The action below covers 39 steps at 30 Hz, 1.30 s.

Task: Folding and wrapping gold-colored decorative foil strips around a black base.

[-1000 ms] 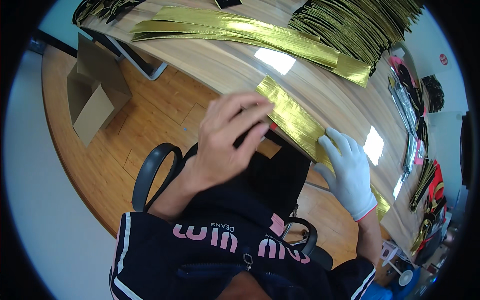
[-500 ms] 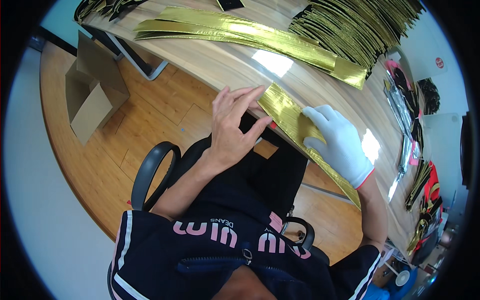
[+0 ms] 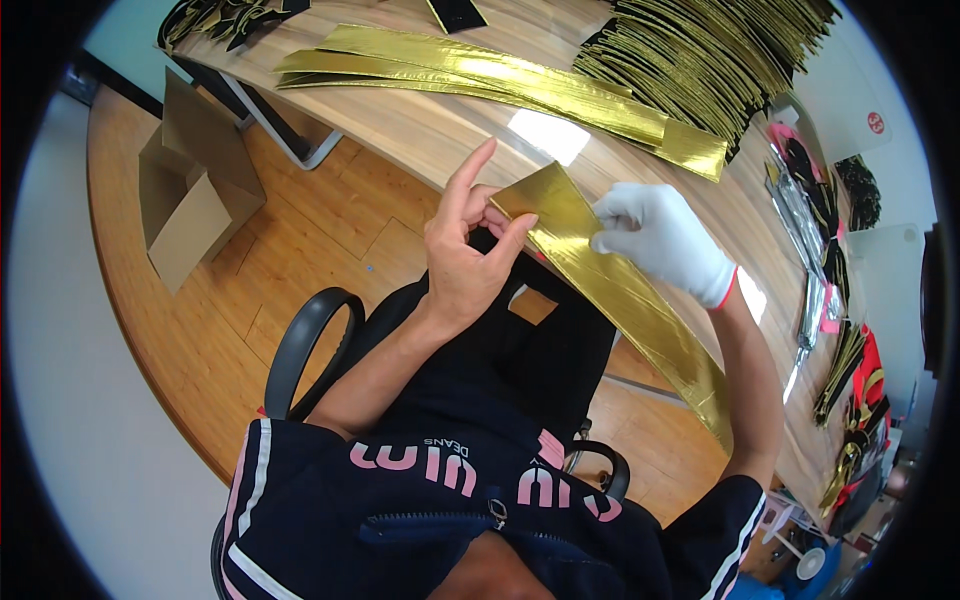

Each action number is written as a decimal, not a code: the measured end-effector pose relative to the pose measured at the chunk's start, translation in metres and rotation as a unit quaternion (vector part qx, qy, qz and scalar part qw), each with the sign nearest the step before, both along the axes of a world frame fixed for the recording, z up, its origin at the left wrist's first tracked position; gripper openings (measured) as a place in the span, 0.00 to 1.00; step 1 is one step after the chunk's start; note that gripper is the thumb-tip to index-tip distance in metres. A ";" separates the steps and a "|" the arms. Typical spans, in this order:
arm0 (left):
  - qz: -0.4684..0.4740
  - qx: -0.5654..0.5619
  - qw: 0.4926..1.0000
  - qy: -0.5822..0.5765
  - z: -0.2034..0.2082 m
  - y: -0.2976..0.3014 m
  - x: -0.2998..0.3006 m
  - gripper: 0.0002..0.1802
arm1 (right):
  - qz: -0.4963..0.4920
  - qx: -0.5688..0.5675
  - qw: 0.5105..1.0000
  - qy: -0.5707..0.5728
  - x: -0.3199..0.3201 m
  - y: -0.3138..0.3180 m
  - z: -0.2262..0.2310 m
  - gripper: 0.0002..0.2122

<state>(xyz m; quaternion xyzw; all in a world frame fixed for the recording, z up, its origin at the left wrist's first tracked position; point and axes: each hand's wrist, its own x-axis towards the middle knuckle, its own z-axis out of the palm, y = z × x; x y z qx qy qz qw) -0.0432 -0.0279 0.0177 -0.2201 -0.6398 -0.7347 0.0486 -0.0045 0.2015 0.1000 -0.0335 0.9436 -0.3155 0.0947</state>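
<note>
A long, shiny gold strip [image 3: 625, 285] slants from between my hands down toward my right forearm, over the table's near edge. My bare left hand [image 3: 468, 245] pinches the strip's near-left corner, with the thumb on top and the index finger stretched up. In a white glove with a red cuff, my right hand [image 3: 660, 240] grips the strip's far edge between thumb and fingers. The fingertips under the strip are hidden. Beyond my hands, several overlapping gold strips [image 3: 470, 75] lie across the wooden table [image 3: 400, 120].
A dense stack of gold-and-black strips [image 3: 700, 70] stands at the far right. Silver packets [image 3: 803, 260] and black, red and gold pieces [image 3: 860, 410] line the right side. An open cardboard box [image 3: 195, 190] sits on the floor at left, near a chair armrest [image 3: 310, 350].
The strip's end has lifted and shifted slightly left. My left thumb has come onto its corner while the index finger rose. My right hand has gone from lying over the strip to gripping its far edge.
</note>
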 end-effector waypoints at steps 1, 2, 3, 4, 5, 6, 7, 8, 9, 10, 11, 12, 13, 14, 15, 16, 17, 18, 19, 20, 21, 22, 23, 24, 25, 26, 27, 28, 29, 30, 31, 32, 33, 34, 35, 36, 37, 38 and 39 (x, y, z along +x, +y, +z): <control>-0.004 0.057 0.998 -0.022 -0.003 -0.001 0.000 0.36 | 0.001 -0.041 0.999 -0.030 -0.005 0.000 -0.001 0.09; -0.006 0.056 0.998 -0.021 -0.003 -0.001 -0.001 0.36 | 0.001 -0.042 0.999 -0.029 -0.008 0.002 -0.003 0.09; -0.031 0.051 0.995 -0.075 -0.004 -0.004 0.001 0.33 | -0.002 -0.058 0.998 -0.030 -0.009 0.004 -0.007 0.08; -0.056 0.046 0.989 -0.129 -0.004 -0.005 0.002 0.29 | -0.005 -0.073 0.997 -0.032 -0.011 0.005 -0.009 0.07; -0.056 0.044 0.989 -0.128 -0.006 -0.007 0.002 0.29 | -0.005 -0.074 0.997 -0.032 -0.012 0.005 -0.009 0.07; -0.053 -0.036 0.995 -0.077 -0.008 -0.008 0.003 0.22 | 0.001 -0.068 0.997 -0.036 -0.014 0.006 -0.008 0.07; -0.050 -0.115 0.992 -0.026 -0.009 -0.008 0.003 0.15 | 0.006 -0.061 0.997 -0.040 -0.015 0.006 -0.007 0.07; -0.052 -0.116 0.992 -0.027 -0.008 -0.007 0.005 0.15 | 0.004 -0.062 0.997 -0.041 -0.015 0.006 -0.006 0.07; -0.036 -0.130 0.991 -0.008 -0.006 -0.005 0.007 0.11 | 0.018 -0.050 0.998 -0.020 -0.017 0.005 -0.005 0.07; -0.019 -0.144 0.989 0.011 -0.004 -0.003 0.008 0.08 | 0.031 -0.037 0.999 0.001 -0.017 0.003 -0.004 0.06; -0.021 -0.145 0.989 0.010 -0.004 -0.003 0.007 0.08 | 0.029 -0.038 0.999 0.000 -0.017 0.001 -0.002 0.06; -0.001 -0.173 0.983 0.063 -0.005 -0.004 0.006 0.08 | 0.034 -0.033 0.999 0.014 -0.017 -0.002 0.000 0.06; 0.020 -0.200 0.973 0.116 -0.005 -0.004 0.006 0.09 | 0.038 -0.029 0.998 0.029 -0.017 -0.003 0.001 0.06; 0.018 -0.201 0.973 0.116 -0.002 -0.004 0.006 0.09 | 0.036 -0.030 0.998 0.030 -0.018 -0.001 0.001 0.06; 0.022 -0.209 0.970 0.123 0.002 -0.002 0.007 0.09 | 0.040 -0.043 0.998 0.031 -0.020 0.000 0.000 0.06; 0.026 -0.218 0.967 0.129 0.005 -0.001 0.008 0.09 | 0.044 -0.056 0.997 0.033 -0.022 0.002 0.000 0.06; 0.025 -0.220 0.966 0.130 0.004 -0.001 0.008 0.09 | 0.044 -0.058 0.997 0.034 -0.026 0.003 -0.001 0.06; 0.031 -0.232 0.962 0.141 0.004 0.000 0.009 0.09 | 0.068 -0.021 0.997 0.028 -0.029 0.003 -0.002 0.07; 0.037 -0.244 0.957 0.151 0.003 0.000 0.010 0.10 | 0.092 0.017 0.995 0.021 -0.031 0.004 -0.003 0.07; 0.036 -0.245 0.957 0.153 0.001 0.001 0.010 0.10 | 0.091 0.016 0.995 0.023 -0.031 0.005 -0.005 0.07; 0.046 -0.252 0.950 0.177 -0.002 0.002 0.009 0.12 | 0.089 -0.005 0.996 0.022 -0.031 0.006 -0.008 0.07; 0.057 -0.259 0.943 0.202 -0.003 0.002 0.009 0.14 | 0.086 -0.026 0.996 0.021 -0.031 0.007 -0.009 0.07; 0.055 -0.260 0.943 0.202 -0.003 0.003 0.009 0.14 | 0.084 -0.027 0.996 0.021 -0.031 0.007 -0.008 0.07; 0.057 -0.261 0.942 0.201 -0.003 0.003 0.010 0.13 | 0.083 -0.027 0.996 0.017 -0.031 0.005 -0.005 0.07; 0.060 -0.262 0.942 0.201 -0.003 0.004 0.010 0.13 | 0.083 -0.027 0.996 0.013 -0.031 0.004 -0.002 0.07; 0.057 -0.263 0.942 0.201 -0.002 0.004 0.011 0.13 | 0.080 -0.029 0.996 0.013 -0.032 0.005 0.000 0.07; 0.050 -0.276 0.940 0.192 0.000 0.004 0.011 0.12 | 0.108 0.001 0.994 0.026 -0.036 0.006 0.001 0.07; 0.043 -0.290 0.938 0.184 0.002 0.004 0.011 0.11 | 0.136 0.030 0.990 0.039 -0.038 0.008 0.002 0.07; 0.040 -0.291 0.938 0.186 0.004 0.005 0.011 0.11 | 0.132 0.029 0.990 0.041 -0.040 0.011 -0.001 0.07; 0.043 -0.301 0.931 0.199 0.007 0.006 0.012 0.12 | 0.145 0.026 0.988 0.054 -0.041 0.014 -0.006 0.07; 0.046 -0.311 0.925 0.213 0.008 0.007 0.012 0.15 | 0.158 0.024 0.985 0.066 -0.041 0.016 -0.009 0.07; 0.046 -0.312 0.925 0.213 0.009 0.005 0.012 0.15 | 0.158 0.023 0.985 0.067 -0.042 0.014 -0.008 0.07; 0.041 -0.319 0.923 0.211 0.009 0.003 0.011 0.16 | 0.165 0.022 0.983 0.080 -0.042 0.012 -0.006 0.07; 0.035 -0.326 0.921 0.209 0.009 0.001 0.010 0.18 | 0.173 0.020 0.980 0.093 -0.042 0.010 -0.005 0.07; 0.034 -0.328 0.920 0.210 0.011 0.001 0.011 0.18 | 0.171 0.018 0.981 0.094 -0.042 0.010 -0.006 0.07; 0.032 -0.326 0.919 0.222 0.013 0.001 0.012 0.17 | 0.188 0.042 0.976 0.105 -0.042 0.010 -0.009 0.06; 0.030 -0.323 0.917 0.233 0.014 0.002 0.013 0.17 | 0.206 0.066 0.970 0.116 -0.041 0.011 -0.010 0.06; 0.029 -0.325 0.916 0.234 0.014 0.003 0.012 0.17 | 0.205 0.064 0.970 0.117 -0.042 0.011 -0.011 0.06; 0.040 -0.306 0.919 0.246 0.014 0.004 0.011 0.15 | 0.210 0.076 0.967 0.122 -0.042 0.010 -0.012 0.05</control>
